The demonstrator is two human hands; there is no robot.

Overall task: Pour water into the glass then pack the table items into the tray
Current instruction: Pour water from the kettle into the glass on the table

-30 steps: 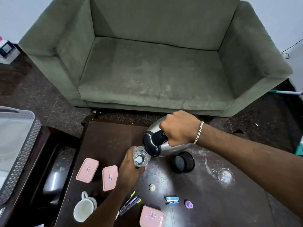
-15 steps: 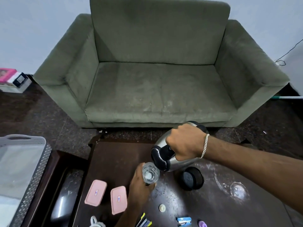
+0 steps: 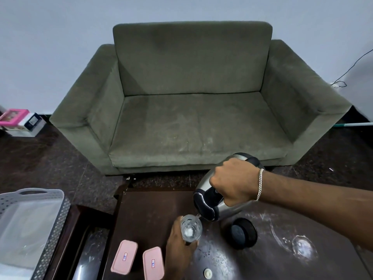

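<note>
My right hand (image 3: 232, 183) grips the black handle of a steel kettle (image 3: 210, 205), tilted with its spout down over a clear glass (image 3: 190, 228). My left hand (image 3: 178, 245) is wrapped around the glass from below and holds it above the dark table (image 3: 149, 215). A thin stream of water runs from the spout to the glass rim. A grey perforated tray (image 3: 54, 225) stands at the left on a lower surface. Two pink lidded boxes (image 3: 124, 256) (image 3: 153, 263) lie flat left of my left hand.
The kettle's black base (image 3: 243, 233) sits on the table right of the glass. A second clear glass (image 3: 302, 246) lies further right, a small white cap (image 3: 207, 272) near the bottom edge. A green sofa (image 3: 191, 118) fills the space behind the table.
The view has tilted upward, so the mug, stapler and lower table items have dropped out of sight. Both hands keep the same grips, and the kettle stays tilted over the glass.
</note>
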